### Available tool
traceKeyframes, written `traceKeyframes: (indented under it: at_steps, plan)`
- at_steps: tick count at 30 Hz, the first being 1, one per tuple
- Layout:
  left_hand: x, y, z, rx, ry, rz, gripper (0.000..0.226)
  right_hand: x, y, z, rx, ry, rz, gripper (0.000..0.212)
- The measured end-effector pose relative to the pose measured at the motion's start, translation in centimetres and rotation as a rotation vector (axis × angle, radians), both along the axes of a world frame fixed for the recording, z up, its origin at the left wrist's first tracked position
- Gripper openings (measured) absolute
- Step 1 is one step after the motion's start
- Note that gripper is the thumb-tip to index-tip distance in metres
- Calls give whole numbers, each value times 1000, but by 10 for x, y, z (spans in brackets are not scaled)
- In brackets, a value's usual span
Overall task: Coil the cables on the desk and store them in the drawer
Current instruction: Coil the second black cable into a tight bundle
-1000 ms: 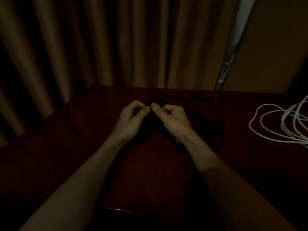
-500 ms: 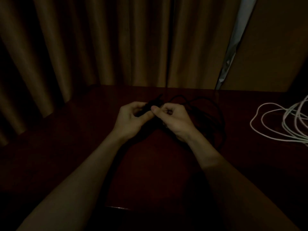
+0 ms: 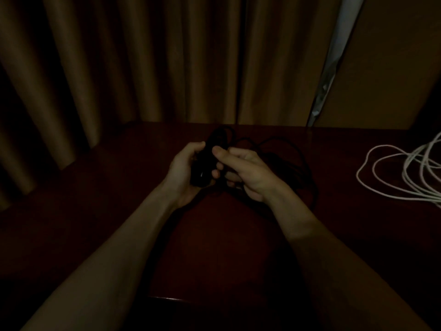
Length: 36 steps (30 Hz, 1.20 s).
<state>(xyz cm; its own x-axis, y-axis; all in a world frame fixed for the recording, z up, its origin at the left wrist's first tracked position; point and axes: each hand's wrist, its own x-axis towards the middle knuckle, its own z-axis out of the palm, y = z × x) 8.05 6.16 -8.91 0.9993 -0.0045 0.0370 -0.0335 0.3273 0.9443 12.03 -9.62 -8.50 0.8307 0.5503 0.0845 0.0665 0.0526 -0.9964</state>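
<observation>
- Black loops bunched into a wad: the black cable [image 3: 202, 163] is clasped in the left hand [image 3: 183, 170], fingers curled round it, thumb at the top.
- The right hand [image 3: 248, 173] meets the wad from the other side. Its thumb presses on the upper end and its fingers curl in under it, grasping the same cable. The light is too dim to tell which strand they hold.
- Both hands hold the wad just above the desk [image 3: 119, 211], near the middle of its far half.
- The rest of the black cable trails from the hands in loose loops that lie on the dark wood behind and to the right of the right hand.
- A white cable [image 3: 410, 161] lies in open, uncoiled loops at the desk's right edge, well apart from the hands and partly out of view.
- Brown curtains [image 3: 143, 68] hang behind the desk, with a pale strip [image 3: 334, 56] beside them.
</observation>
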Motion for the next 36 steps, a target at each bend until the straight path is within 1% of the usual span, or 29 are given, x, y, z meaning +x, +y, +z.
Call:
traceKeyframes:
  at_steps: [1, 2, 4, 5, 6, 7, 8, 11, 12, 13, 15, 17, 20, 23, 24, 26, 28, 31, 33, 35, 36]
  plan:
    - [1, -1, -1, 79, -18, 70, 38, 0, 1, -1, 0, -15, -26, 38]
    - [2, -1, -5, 200, -65, 168, 33, 0, 1, -2, 3, -27, -62, 38]
    - [2, 1, -14, 537, -249, 383, 22, 0, 1, -2, 19, -30, -142, 39]
    - [3, 3, -19, 671, -341, 444, 16, 0, 0, -3, 27, -30, -176, 37]
    - [3, 4, -21, 748, -403, 465, 10, 0, 0, -4, 34, -32, -200, 36]
    - [3, 5, -21, 776, -434, 461, 8, -1, 1, -4, 38, -34, -218, 35]
    - [3, 6, -22, 793, -444, 447, 13, -1, 1, -5, 36, -44, -224, 33]
    - [2, 9, -23, 893, -437, 374, 42, -2, 4, -5, 12, -40, -230, 33]
    - [1, 8, -24, 927, -450, 355, 49, -2, 3, -5, 12, -31, -236, 33]
    - [2, 7, -25, 945, -474, 356, 51, -2, 3, -5, 19, -25, -238, 32]
    - [4, 7, -27, 965, -533, 387, 45, -3, 4, -5, 21, -31, -224, 27]
    - [5, 7, -26, 920, -533, 376, 37, 0, 3, -7, -24, -68, -208, 28]
    - [7, 10, -24, 694, -408, 264, 26, 4, -3, -5, -141, -97, -141, 34]
    - [9, 15, -21, 461, -234, 209, 26, 7, -9, -3, -242, -90, -82, 16]
    - [10, 17, -21, 405, -188, 200, 28, 8, -10, -4, -263, -99, -83, 14]
    - [9, 18, -18, 309, -123, 181, 27, 11, -10, -5, -244, -116, -91, 16]
    - [6, 18, -15, 253, -92, 153, 25, 11, -8, -7, -182, -119, -92, 18]
    - [2, 16, -10, 177, -63, 82, 27, 11, -8, -7, -132, -109, -63, 36]
    - [2, 15, -7, 100, -42, 44, 34, 11, -10, -7, -104, -99, -18, 44]
    - [3, 16, -7, 57, -23, 23, 48, 12, -11, -8, -95, -117, -13, 46]
    - [3, 17, -7, 51, -5, 8, 49, 12, -11, -9, -100, -128, -26, 47]
